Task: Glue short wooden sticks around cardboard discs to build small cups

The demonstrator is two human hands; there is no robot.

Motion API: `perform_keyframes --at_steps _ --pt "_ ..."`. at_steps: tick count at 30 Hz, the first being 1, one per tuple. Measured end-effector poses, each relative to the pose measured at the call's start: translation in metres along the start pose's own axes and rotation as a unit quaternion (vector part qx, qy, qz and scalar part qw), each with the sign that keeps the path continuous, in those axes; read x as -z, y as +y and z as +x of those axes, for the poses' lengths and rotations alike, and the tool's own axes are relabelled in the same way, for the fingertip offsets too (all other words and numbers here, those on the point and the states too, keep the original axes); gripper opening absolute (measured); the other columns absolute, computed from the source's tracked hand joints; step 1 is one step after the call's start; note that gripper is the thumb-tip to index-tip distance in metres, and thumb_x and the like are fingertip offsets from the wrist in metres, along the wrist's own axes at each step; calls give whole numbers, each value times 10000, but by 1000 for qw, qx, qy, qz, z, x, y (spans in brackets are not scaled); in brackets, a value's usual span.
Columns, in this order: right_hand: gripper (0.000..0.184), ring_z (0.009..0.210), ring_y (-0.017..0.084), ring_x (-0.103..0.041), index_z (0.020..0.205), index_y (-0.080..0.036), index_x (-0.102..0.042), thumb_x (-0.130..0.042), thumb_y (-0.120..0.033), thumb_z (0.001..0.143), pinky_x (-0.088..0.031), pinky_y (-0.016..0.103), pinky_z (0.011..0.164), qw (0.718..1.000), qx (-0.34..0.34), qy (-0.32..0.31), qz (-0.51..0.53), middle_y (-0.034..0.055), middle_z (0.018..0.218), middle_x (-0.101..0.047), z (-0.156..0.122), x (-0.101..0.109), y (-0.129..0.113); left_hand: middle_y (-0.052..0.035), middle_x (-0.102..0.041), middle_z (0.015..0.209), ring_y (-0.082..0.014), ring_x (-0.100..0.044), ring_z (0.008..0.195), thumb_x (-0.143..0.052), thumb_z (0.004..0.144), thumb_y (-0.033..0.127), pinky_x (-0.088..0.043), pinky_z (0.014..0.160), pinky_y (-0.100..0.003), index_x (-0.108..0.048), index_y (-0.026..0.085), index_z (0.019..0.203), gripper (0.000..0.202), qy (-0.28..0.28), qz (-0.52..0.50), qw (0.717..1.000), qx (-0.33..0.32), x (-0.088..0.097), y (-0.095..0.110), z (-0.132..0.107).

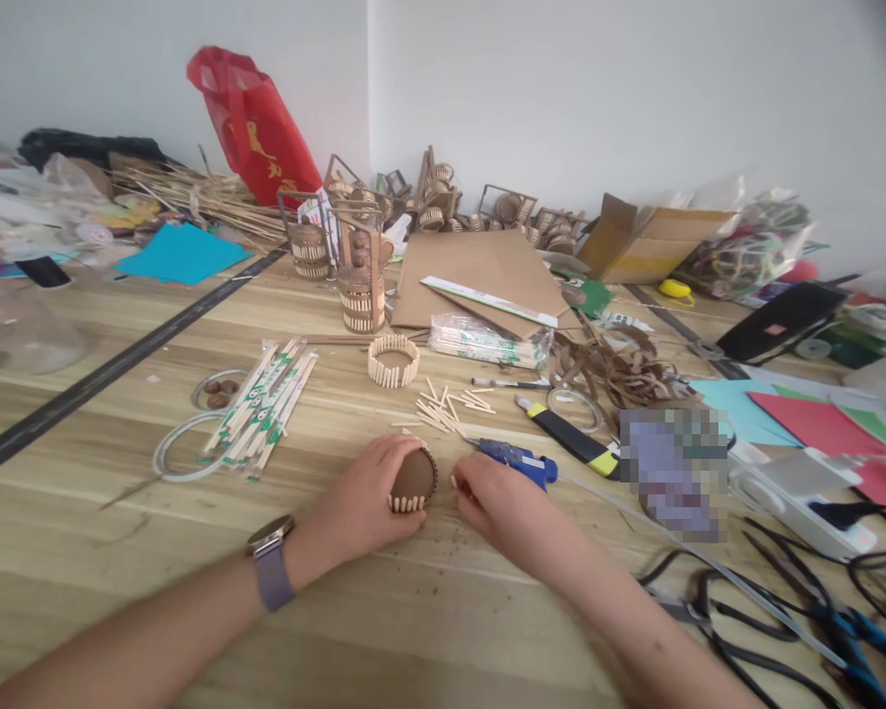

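Craft workshop: wooden table [81, 551] strewn with sticks [447, 406], cardboard [479, 271].

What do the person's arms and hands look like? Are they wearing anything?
Both arms are bare, with no sleeves and no gloves. The left hand and right hand show no rings that I can see. On the left wrist is a watch with a dark face, a shiny metal edge and a greyish-purple strap. The right wrist has nothing on it.

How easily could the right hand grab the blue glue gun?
Probably easily: the blue glue gun lies right beside the right hand, with nothing between them. The left hand holds the cardboard disc.
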State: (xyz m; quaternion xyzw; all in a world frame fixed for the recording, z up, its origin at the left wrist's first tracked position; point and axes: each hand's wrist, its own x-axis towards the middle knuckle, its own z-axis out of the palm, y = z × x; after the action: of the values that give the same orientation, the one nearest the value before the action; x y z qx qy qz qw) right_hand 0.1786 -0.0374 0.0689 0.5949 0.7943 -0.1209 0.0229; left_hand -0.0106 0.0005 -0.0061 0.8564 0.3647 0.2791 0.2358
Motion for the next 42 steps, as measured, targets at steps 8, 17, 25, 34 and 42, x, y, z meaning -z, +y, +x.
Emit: perform_keyframes --at_steps 8,17,25,34,42 --pt "188 689 136 -600 811 -188 -652 -544 -35 812 -401 218 618 977 39 12 210 -3 761 -680 0 -6 1 -124 -551 1326 -321 -503 1254 -690 657 152 -411 1077 -505 -443 222 1304 696 1 -11 1000 -3 0 0 1" --pt "160 738 145 -616 838 -169 -691 -607 -35 819 -430 222 667 976 75 46 198 21 813 -691 7 -22 2 -119 -553 1334 -326 -505 1257 -711 684 206 -407 1078 -511 -453 240 1308 675 1 -25 1000 -5 -2 -3 2" --pt "157 769 148 -604 819 -169 -692 -609 -36 835 -425 222 676 975 122 72 173 27 812 -658 9 -25 5 -115 -555 1331 -321 -507 1255 -711 681 183 -410 1080 -510 -451 242 1312 685 0 -23 1000 -6 -2 -2 2" --pt "121 768 168 -565 815 -190 -699 -611 -155 891 -367 270 680 977 174 118 39 31 800 -660 12 -33 10 -115 -567 1321 -323 -517 1248 -717 680 201 -420 1072 -514 -460 244 1305 677 -1 -21 1000 -7 -2 -3 2" --pt "105 767 158 -546 818 -218 -707 -637 -187 889 -304 280 666 976 172 136 8 17 815 -667 11 -34 10 -117 -569 1320 -327 -521 1248 -711 669 187 -424 1076 -518 -473 242 1288 666 -3 -24 1000 -4 -1 -1 3"
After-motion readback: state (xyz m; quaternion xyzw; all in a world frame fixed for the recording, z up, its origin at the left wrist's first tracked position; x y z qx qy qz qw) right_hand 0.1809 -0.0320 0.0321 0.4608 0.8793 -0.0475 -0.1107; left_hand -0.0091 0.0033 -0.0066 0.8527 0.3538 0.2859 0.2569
